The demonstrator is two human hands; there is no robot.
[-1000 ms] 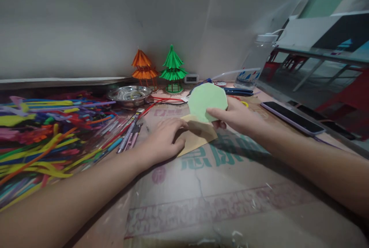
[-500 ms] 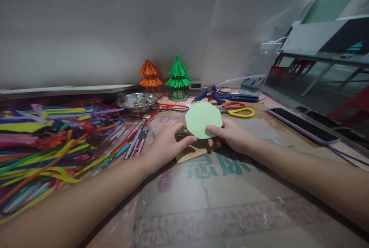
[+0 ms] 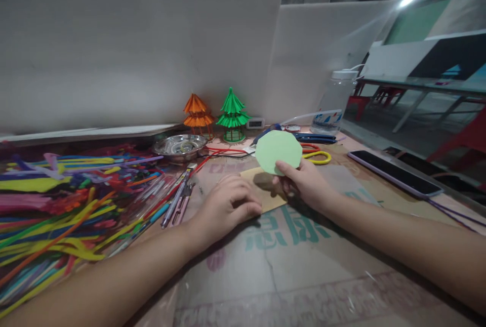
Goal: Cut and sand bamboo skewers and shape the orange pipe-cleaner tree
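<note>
A pale green paper piece with many straight edges, nearly round (image 3: 279,151), is pinched at its lower edge by my right hand (image 3: 304,181), thumb on top. It is raised and tilted above a yellowish paper sheet (image 3: 271,201), which lies on the table and catches its shadow. On the left edge of that sheet rests my left hand (image 3: 231,200), fingers curled and thumb close to them. Its fingertips are at the paper, partly hidden. Behind the green paper, a blue glue gun (image 3: 266,132) and scissors with yellow and red handles (image 3: 319,157) are partly covered.
Colourful pipe cleaners (image 3: 76,205) fill the left side, with pens (image 3: 176,198) beside them. Farther back stand a metal dish (image 3: 180,147), an orange tree-like model (image 3: 197,114) and a green one (image 3: 233,117). A phone (image 3: 395,172) and a water bottle (image 3: 330,104) are at right.
My right hand has lifted the green paper away to the right. My left hand has left its side and moved down onto the yellowish sheet, now more visible. The view has tilted slightly.
</note>
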